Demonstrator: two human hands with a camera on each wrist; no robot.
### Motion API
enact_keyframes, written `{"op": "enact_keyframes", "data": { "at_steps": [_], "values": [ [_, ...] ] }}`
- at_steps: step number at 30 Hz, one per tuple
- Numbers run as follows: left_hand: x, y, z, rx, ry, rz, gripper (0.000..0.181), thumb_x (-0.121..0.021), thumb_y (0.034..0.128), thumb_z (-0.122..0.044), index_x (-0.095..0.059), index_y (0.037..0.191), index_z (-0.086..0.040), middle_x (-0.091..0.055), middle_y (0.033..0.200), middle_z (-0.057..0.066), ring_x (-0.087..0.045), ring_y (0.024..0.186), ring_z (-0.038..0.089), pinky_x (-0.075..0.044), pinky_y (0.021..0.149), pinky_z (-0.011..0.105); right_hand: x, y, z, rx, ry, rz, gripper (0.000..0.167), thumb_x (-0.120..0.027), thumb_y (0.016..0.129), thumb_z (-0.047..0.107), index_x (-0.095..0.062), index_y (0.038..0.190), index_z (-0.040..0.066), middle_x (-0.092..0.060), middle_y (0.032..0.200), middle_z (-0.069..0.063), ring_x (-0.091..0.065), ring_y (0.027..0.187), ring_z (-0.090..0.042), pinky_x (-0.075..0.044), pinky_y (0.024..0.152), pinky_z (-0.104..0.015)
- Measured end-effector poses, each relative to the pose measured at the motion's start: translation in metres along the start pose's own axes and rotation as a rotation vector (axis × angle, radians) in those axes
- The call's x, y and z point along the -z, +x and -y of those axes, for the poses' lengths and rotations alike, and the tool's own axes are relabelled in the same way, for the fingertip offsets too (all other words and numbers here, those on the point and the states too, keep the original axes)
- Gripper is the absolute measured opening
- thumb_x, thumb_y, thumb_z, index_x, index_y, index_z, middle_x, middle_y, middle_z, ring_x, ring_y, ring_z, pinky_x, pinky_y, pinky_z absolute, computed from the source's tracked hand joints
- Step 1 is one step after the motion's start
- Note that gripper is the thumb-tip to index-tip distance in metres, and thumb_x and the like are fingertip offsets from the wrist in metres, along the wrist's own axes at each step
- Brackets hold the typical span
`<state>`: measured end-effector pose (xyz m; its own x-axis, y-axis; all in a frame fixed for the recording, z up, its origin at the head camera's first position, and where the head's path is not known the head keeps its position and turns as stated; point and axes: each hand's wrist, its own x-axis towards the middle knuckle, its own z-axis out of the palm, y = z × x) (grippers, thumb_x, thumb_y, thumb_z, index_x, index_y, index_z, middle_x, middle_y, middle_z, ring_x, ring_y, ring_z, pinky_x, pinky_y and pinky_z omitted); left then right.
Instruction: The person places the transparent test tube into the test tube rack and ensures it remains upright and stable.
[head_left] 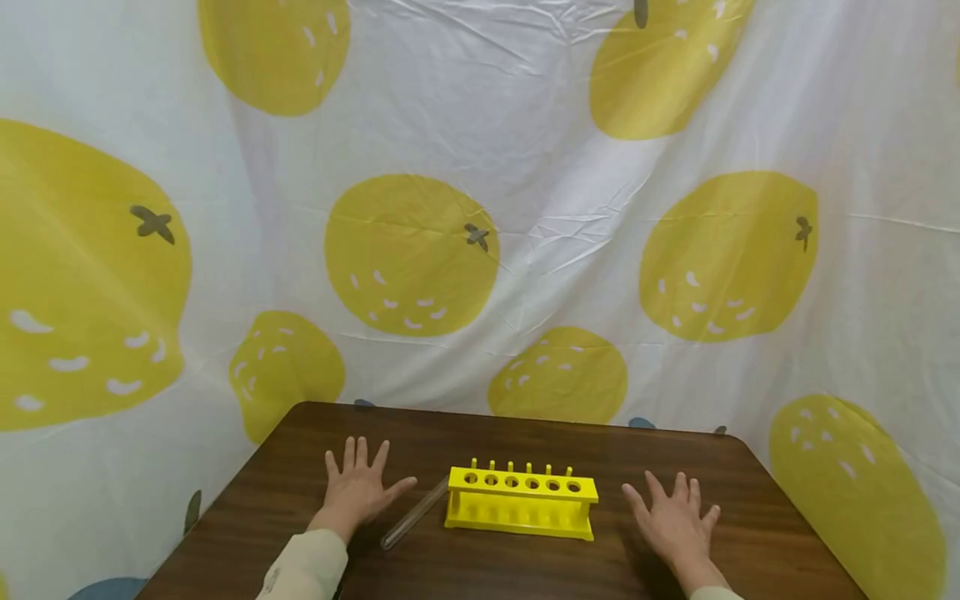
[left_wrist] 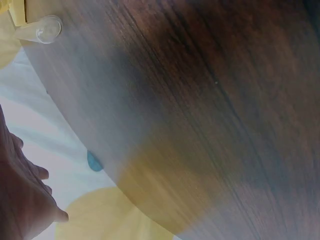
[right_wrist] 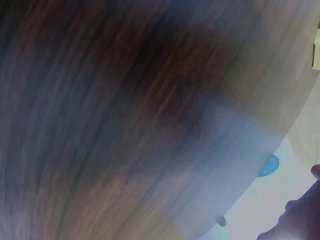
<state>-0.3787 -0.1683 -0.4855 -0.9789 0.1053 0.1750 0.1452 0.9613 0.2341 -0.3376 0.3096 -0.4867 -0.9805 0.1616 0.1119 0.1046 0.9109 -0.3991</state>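
A yellow test tube rack (head_left: 521, 517) with a row of round holes and several upright pegs stands on the table between the hands. Against its left end lies a clear glass test tube (head_left: 414, 514), slanting toward the near left; its rounded end also shows as the tube (left_wrist: 49, 29) in the left wrist view. Left of the tube, the left hand (head_left: 358, 492) has its fingers spread and holds nothing. To the right of the rack, the right hand (head_left: 675, 522) is likewise spread and bare. Whether either palm touches the tabletop cannot be told.
The dark wood-grain table (head_left: 420, 442) has rounded far corners. Behind it hangs a white cloth (head_left: 555, 183) printed with large yellow fruit, reaching down past the table's far edge.
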Motion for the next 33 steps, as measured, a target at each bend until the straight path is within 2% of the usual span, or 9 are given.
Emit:
{"op": "enact_keyframes", "data": {
  "at_steps": [7, 12, 22, 27, 33],
  "values": [
    [0.000, -0.001, -0.004, 0.007, 0.001, 0.005, 0.094, -0.043, 0.0903, -0.075, -0.032, 0.155, -0.009, -0.016, 0.156, 0.035, -0.004, 0.146, 0.051, 0.006, 0.109, 0.072, 0.001, -0.003, 0.004, -0.037, 0.068, 0.001, 0.087, -0.026, 0.098, 0.070, -0.032, 0.152, 0.002, -0.003, 0.152, -0.044, 0.005, 0.139, -0.061, 0.010, 0.099, -0.080],
    [0.000, -0.001, -0.006, 0.003, -0.012, 0.007, 0.094, -0.044, 0.0900, -0.075, -0.033, 0.155, -0.008, -0.016, 0.156, 0.036, -0.003, 0.146, 0.051, 0.007, 0.108, 0.072, 0.000, -0.003, 0.010, -0.053, 0.112, 0.002, 0.093, -0.020, 0.096, 0.074, -0.033, 0.152, 0.001, -0.005, 0.152, -0.044, 0.004, 0.139, -0.061, 0.005, 0.100, -0.080],
    [-0.001, 0.002, -0.007, -0.004, -0.002, 0.002, 0.094, -0.044, 0.0897, -0.076, -0.033, 0.155, -0.008, -0.016, 0.156, 0.035, -0.004, 0.146, 0.051, 0.006, 0.109, 0.071, -0.002, -0.007, 0.025, -0.074, 0.277, 0.032, 0.092, -0.019, 0.096, 0.073, -0.038, 0.150, 0.001, -0.006, 0.153, -0.043, 0.005, 0.139, -0.062, 0.000, 0.102, -0.080],
    [-0.001, 0.001, -0.008, -0.004, -0.011, 0.009, 0.094, -0.045, 0.0900, -0.074, -0.033, 0.155, -0.008, -0.016, 0.156, 0.036, -0.004, 0.146, 0.051, 0.006, 0.109, 0.072, -0.004, -0.008, 0.034, -0.072, 0.313, 0.012, 0.090, -0.019, 0.097, 0.072, -0.042, 0.148, 0.001, -0.016, 0.152, -0.042, -0.001, 0.139, -0.062, -0.006, 0.102, -0.079],
    [-0.001, 0.000, -0.007, -0.005, -0.013, 0.010, 0.095, -0.044, 0.0893, -0.076, -0.034, 0.154, -0.007, -0.017, 0.155, 0.037, -0.005, 0.145, 0.052, 0.005, 0.108, 0.073, -0.004, -0.010, 0.046, -0.050, 0.360, -0.042, 0.075, -0.028, 0.104, 0.059, -0.048, 0.143, -0.002, -0.032, 0.149, -0.036, -0.011, 0.140, -0.060, -0.011, 0.106, -0.075]
  ]
}}
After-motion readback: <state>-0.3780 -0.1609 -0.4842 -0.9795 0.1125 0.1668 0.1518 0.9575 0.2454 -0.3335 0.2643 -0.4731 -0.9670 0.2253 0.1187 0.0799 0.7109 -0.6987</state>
